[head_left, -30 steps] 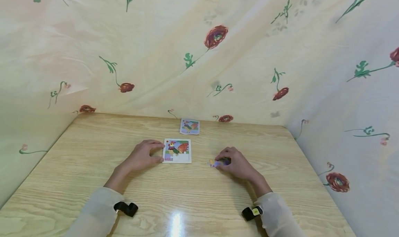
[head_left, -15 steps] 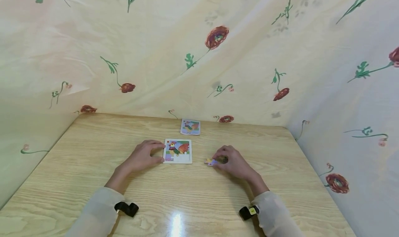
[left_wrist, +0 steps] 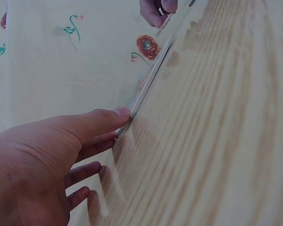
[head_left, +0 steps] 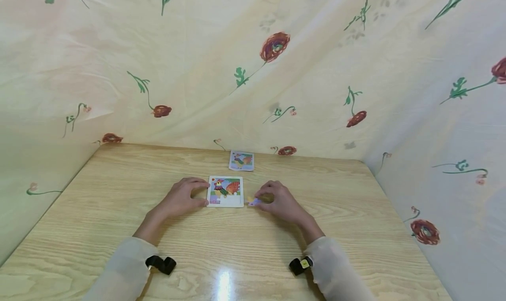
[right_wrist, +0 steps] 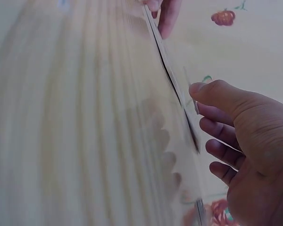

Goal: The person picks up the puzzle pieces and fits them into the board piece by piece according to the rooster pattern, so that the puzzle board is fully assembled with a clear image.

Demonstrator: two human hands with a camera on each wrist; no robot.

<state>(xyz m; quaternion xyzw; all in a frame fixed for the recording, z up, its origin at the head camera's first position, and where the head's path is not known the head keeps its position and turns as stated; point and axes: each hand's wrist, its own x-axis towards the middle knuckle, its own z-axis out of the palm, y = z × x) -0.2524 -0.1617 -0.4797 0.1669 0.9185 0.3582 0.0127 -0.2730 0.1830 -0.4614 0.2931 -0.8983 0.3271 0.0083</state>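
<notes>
A white-framed jigsaw puzzle board (head_left: 225,204) with a rooster picture lies on the table, a pale gap in its lower part. My left hand (head_left: 182,198) holds the board by its left edge, thumb near the lower corner and forefinger higher up; the left wrist view shows the thumb (left_wrist: 118,114) against the rim. Just right of the board, my right hand (head_left: 280,201) pinches a purple and yellow puzzle piece (head_left: 253,201) between thumb and fingers. From the right wrist view that piece (right_wrist: 195,106) appears thin and edge-on, close to the board.
Behind the board lies a small card (head_left: 241,161) with a matching rooster picture, near the back edge of the wooden table (head_left: 221,248). A flowered cloth (head_left: 197,72) hangs along the back and sides.
My right hand has moved left with the puzzle piece, from well right of the board to close beside its right edge. The left hand and the board have stayed in place.
</notes>
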